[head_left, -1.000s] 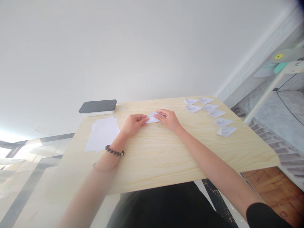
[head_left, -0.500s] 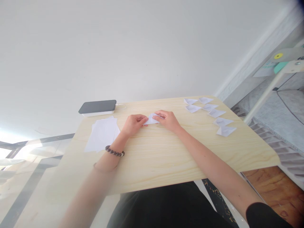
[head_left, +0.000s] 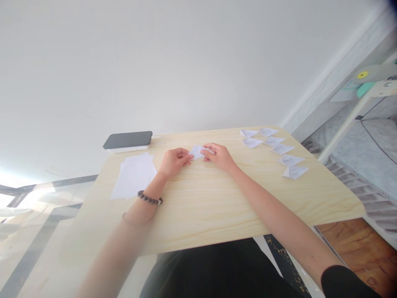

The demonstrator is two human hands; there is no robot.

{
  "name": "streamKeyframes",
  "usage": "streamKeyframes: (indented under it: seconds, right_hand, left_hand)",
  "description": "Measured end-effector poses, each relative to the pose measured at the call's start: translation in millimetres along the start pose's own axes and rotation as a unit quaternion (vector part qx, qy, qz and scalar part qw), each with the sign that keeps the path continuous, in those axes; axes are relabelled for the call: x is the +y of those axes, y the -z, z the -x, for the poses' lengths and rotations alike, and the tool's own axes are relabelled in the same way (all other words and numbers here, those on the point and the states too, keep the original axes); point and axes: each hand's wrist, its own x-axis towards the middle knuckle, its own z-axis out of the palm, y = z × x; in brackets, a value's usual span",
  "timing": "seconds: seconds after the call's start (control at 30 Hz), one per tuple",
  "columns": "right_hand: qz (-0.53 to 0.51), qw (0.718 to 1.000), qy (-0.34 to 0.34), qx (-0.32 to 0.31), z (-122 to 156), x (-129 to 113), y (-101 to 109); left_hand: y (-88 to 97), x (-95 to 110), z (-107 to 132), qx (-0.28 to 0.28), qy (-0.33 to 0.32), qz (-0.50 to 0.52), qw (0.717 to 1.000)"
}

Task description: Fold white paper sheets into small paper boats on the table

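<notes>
Table [head_left: 211, 211] — sheets [head_left: 135, 176], folded papers [head_left: 283, 148], device [head_left: 128, 140]

table [head_left: 211, 207]: sheets [head_left: 135, 176] left | device [head_left: 127, 140] behind | folded papers [head_left: 283, 149] right, perhaps touching | held paper [head_left: 196, 152] between

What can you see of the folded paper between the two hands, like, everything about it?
The folded paper is small, white and angular, matte like plain paper; its finer creases are too small to make out. It stretches left to right above the light wood-grained table, toward the far side. The left hand pinches its left end; the right hand grips and partly covers its right side. Whether it touches the tabletop is unclear.
</notes>
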Motion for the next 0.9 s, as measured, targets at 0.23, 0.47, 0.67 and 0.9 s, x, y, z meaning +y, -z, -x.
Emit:
streamKeyframes:
  seconds: [0.23,0.47,0.67,0.9]
  right_hand:
    - [0.007,1.0,-0.013,-0.016,1,-1,2]
    - [-0.023,0.999,-0.022,-0.044,1,-6,5]
    - [-0.015,0.998,-0.007,-0.056,1,-6,6]
    - [-0.049,0.997,-0.004,-0.055,4,-12,4]
  left_hand:
    - [-4.1,6,4,0.024,-0.091,-0.102,0.99]
    - [-5.7,5,5,0.018,-0.139,-0.204,0.969]
    - [-4.6,6,6,0.028,-0.155,-0.227,0.961]
    - [-6.2,7,7,0.057,-0.159,-0.246,0.954]
